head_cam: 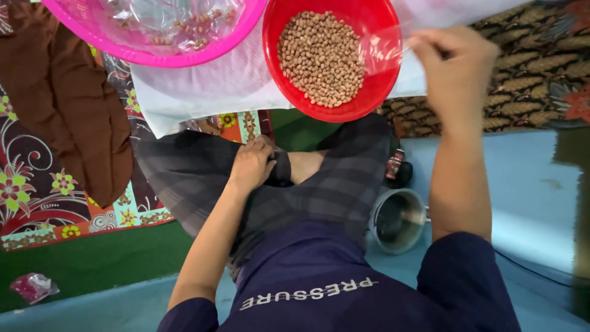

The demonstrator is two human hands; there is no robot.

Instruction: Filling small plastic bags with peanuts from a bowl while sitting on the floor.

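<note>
Right hand (453, 64) pinches thin clear plastic film (387, 49) over round red bowl (381, 92) of matte peanuts (321, 56); left hand (251, 165) rests curled on checked cloth (344, 184), holding nothing visible.

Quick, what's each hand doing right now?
Left hand: resting on the lap, closed, holding nothing visible.
Right hand: pinching clear plastic beside the red bowl.

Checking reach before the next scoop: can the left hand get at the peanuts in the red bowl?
Probably yes: the left hand rests on the lap, and nothing lies between it and the open red bowl of peanuts.
</note>
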